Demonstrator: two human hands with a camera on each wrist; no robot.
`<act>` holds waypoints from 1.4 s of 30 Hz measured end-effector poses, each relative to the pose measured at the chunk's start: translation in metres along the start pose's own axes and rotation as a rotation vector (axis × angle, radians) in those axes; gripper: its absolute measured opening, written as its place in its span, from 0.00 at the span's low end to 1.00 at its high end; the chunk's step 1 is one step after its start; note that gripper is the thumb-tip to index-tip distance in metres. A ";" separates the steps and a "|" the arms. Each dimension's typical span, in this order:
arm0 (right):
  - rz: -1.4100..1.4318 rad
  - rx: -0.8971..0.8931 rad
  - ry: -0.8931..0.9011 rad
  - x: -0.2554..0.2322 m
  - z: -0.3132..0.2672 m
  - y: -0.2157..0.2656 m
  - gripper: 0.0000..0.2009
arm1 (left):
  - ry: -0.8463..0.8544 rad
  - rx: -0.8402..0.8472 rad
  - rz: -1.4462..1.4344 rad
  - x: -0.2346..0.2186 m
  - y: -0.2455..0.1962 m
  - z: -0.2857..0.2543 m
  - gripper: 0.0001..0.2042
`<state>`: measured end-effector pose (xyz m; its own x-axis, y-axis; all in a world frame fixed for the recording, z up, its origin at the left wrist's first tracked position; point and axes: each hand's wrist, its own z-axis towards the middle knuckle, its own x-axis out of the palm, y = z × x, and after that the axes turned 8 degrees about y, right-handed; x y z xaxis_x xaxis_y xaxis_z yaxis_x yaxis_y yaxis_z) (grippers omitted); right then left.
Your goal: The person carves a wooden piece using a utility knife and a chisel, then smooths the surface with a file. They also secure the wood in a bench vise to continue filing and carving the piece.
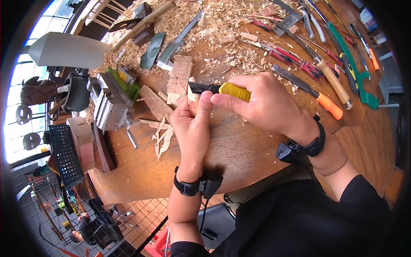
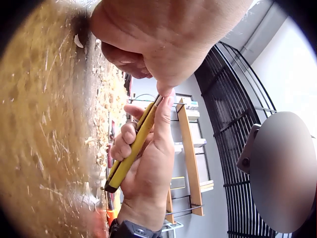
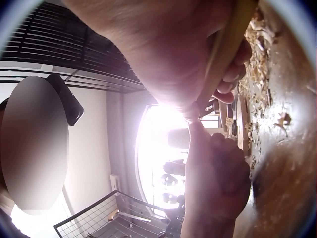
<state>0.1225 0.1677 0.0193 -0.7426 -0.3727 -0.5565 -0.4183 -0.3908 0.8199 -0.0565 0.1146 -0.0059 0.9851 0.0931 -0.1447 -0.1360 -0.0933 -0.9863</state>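
Observation:
In the head view my right hand [image 1: 267, 100] grips a yellow utility knife [image 1: 234, 91], whose dark blade end [image 1: 201, 88] lies across a small pale wood piece [image 1: 191, 103]. My left hand [image 1: 192, 128] pinches that piece from below, its thumb close to the blade and near the right thumb. The left wrist view shows the right hand [image 2: 148, 163] curled round the yellow knife [image 2: 132, 153], with the two thumbs meeting at its tip. In the right wrist view the left hand [image 3: 215, 173] is below the knife [image 3: 223, 54]; the wood piece cannot be made out there.
Wood shavings [image 1: 214, 38] cover the back of the table [image 1: 171, 180]. Behind the left hand lie a marked wood block [image 1: 180, 73] and thin cut pieces [image 1: 162, 139]. A metal vise [image 1: 112, 103] stands left. Chisels, an orange-handled file [image 1: 329, 106] and a green saw [image 1: 369, 99] lie right.

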 end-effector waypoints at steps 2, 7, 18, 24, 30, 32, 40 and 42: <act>0.034 -0.001 0.004 0.003 0.000 -0.002 0.26 | -0.015 0.020 -0.103 0.009 -0.008 -0.002 0.09; 0.055 -0.001 0.025 0.002 0.000 -0.001 0.26 | 0.078 0.079 -0.273 0.006 -0.007 -0.003 0.07; 0.093 0.035 0.172 -0.012 0.001 0.004 0.25 | 0.227 -0.009 -0.290 0.001 -0.008 -0.006 0.14; -0.077 -0.046 0.059 -0.005 -0.001 0.001 0.26 | 0.146 -0.051 -0.225 0.005 -0.003 -0.009 0.17; -0.108 -0.056 -0.006 0.002 -0.003 -0.003 0.27 | 0.110 -0.045 -0.136 0.006 -0.001 -0.008 0.17; -0.098 -0.054 -0.012 0.004 -0.003 -0.004 0.27 | 0.104 -0.062 -0.121 0.005 -0.002 -0.007 0.17; -0.076 -0.063 -0.020 0.005 -0.004 -0.004 0.26 | 0.053 -0.077 -0.047 0.005 -0.001 -0.007 0.18; -0.086 -0.059 -0.031 0.004 -0.004 -0.002 0.25 | 0.027 -0.121 -0.093 0.005 -0.003 -0.007 0.19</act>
<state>0.1222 0.1636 0.0147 -0.7213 -0.3100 -0.6193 -0.4504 -0.4694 0.7595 -0.0509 0.1080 -0.0034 0.9956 0.0801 -0.0496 -0.0323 -0.2041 -0.9784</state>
